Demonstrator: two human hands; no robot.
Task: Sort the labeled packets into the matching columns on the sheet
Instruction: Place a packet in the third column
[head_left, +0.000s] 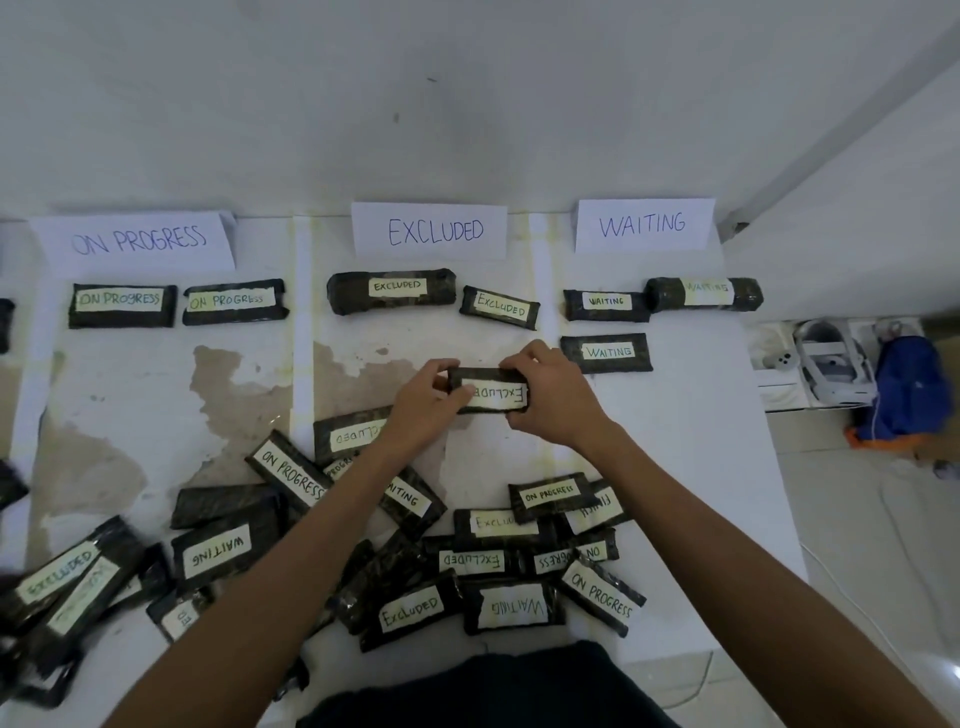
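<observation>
Gripping EXCLUDED packet (491, 391): left hand (426, 410), right hand (553, 395).

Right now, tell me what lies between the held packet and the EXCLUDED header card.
In the head view, two sorted Excluded packets lie between the held packet and the header card; otherwise bare sheet.

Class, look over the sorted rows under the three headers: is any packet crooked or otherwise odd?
Yes. Under the EXCLUDED header, the second Excluded packet lies tilted, unlike its level neighbour. The packet held in both hands has its label upside down. The sheet is stained brown.
</observation>
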